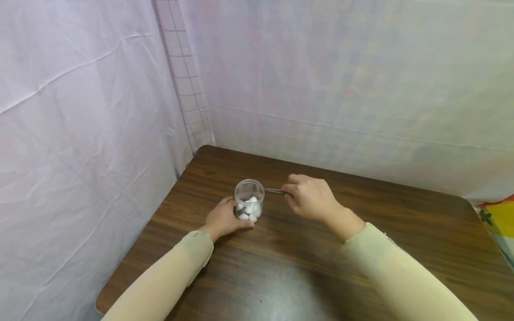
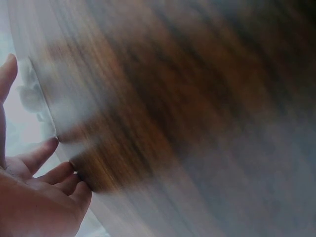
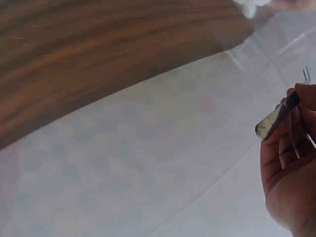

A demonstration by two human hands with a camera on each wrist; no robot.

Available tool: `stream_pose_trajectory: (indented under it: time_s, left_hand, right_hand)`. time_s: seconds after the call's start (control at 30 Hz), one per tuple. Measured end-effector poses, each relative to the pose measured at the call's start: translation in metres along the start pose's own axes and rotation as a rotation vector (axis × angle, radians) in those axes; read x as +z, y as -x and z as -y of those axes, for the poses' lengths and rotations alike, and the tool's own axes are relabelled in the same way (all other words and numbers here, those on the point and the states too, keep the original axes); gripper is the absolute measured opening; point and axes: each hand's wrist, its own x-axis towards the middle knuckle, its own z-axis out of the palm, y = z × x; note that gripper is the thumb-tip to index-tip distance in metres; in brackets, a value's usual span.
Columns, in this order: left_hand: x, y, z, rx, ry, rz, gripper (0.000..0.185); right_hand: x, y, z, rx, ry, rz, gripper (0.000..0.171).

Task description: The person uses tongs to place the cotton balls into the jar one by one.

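Note:
A small clear jar point(image 1: 249, 200) with several white pieces point(image 1: 252, 210) inside stands open on the brown wooden table point(image 1: 321, 267). My left hand point(image 1: 233, 215) grips the jar low down from the left. In the left wrist view the jar point(image 2: 34, 94) is a pale blur beside my left hand's fingers point(image 2: 47, 150). My right hand point(image 1: 291, 191) pinches a thin metal utensil point(image 1: 273, 191), its tip at the jar's rim. The right wrist view shows the utensil point(image 3: 276, 118) between the right hand's fingers point(image 3: 289, 148).
Pale cloth walls point(image 1: 80, 133) close in the table on the left and at the back. A colourful cloth point(image 1: 498, 223) hangs at the far right. The table's left edge point(image 1: 132, 249) runs close to my left forearm.

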Motion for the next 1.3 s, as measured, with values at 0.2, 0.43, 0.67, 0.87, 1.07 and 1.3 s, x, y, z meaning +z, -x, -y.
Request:
stream_pose_trajectory:
  time_s: [0.2,0.43,0.67,0.87,1.07,1.3]
  left_hand:
    - [-0.003,-0.001,0.001,-0.001,-0.007,-0.006,0.093]
    - [-0.007,0.001,0.005,-0.008,0.006,-0.006,0.092]
    - [-0.006,0.001,0.007,-0.005,0.006,-0.006,0.092]
    - [-0.002,-0.003,0.011,-0.017,-0.015,0.006,0.095]
    - [-0.004,-0.001,0.011,-0.019,-0.004,0.000,0.095]
    - [-0.005,0.000,0.011,-0.019,-0.004,0.005,0.095]
  right_hand:
    - [0.011,0.044,-0.012,0.100,-0.060,0.082,0.014]
    - [0.039,0.084,-0.007,0.212,-0.117,0.267,0.019]
    - [0.050,0.090,0.000,0.240,-0.130,0.302,0.021]
    - [0.054,0.090,0.003,0.234,-0.134,0.310,0.022]
    - [0.059,0.090,0.005,0.214,-0.132,0.292,0.023]
    - [0.062,0.092,0.007,0.206,-0.130,0.309,0.023]
